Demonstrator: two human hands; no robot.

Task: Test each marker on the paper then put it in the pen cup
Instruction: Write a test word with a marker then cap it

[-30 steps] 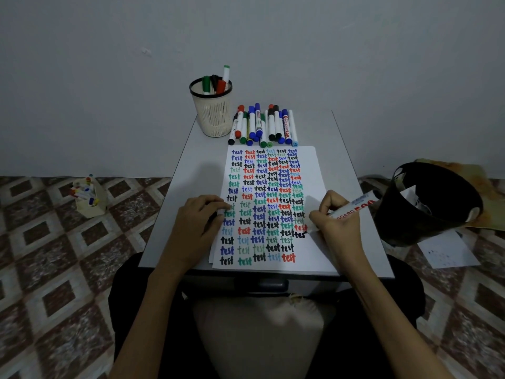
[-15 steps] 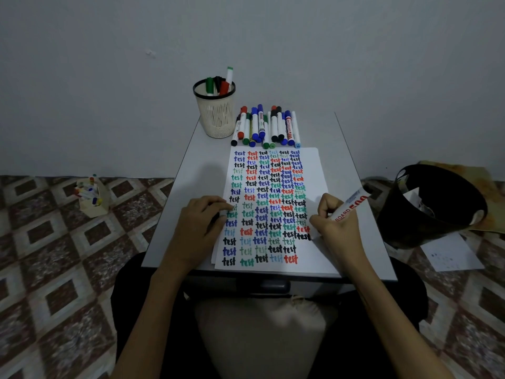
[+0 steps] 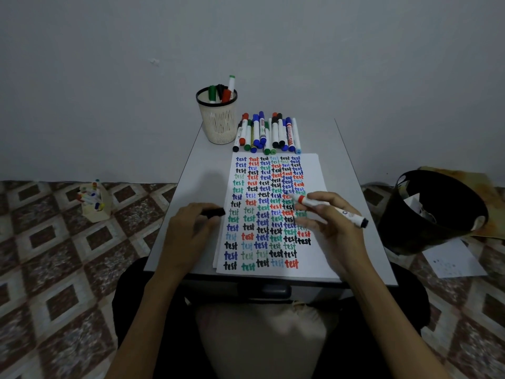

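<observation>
- A small grey table [image 3: 352, 184] stands against a bare grey wall on a patterned tile floor; the head view looks down on a seated person's two hands
- The right hand [image 3: 337, 228] grips a white marker [image 3: 351, 216], fingers and thumb curled round its barrel; the tip end with its red collar juts out past the fingertips toward the other hand, and the black tail end sticks out behind the knuckles
- The marker is held over the paper [image 3: 310, 170], which lies under the fingers and is filled with columns of the word "test" in black, blue, green and red
- The left hand [image 3: 188, 231] rests at the sheet's left edge, its curled fingers pinching a black cap [image 3: 214, 212] that points toward the marker's tip
- Well beyond both sets of fingertips, the pen cup [image 3: 217, 129] holds several markers upright, and a row of capped markers [image 3: 267, 135] lies just beside it
- On the floor beyond the right hand's knuckles, a black bin [image 3: 437, 214]
</observation>
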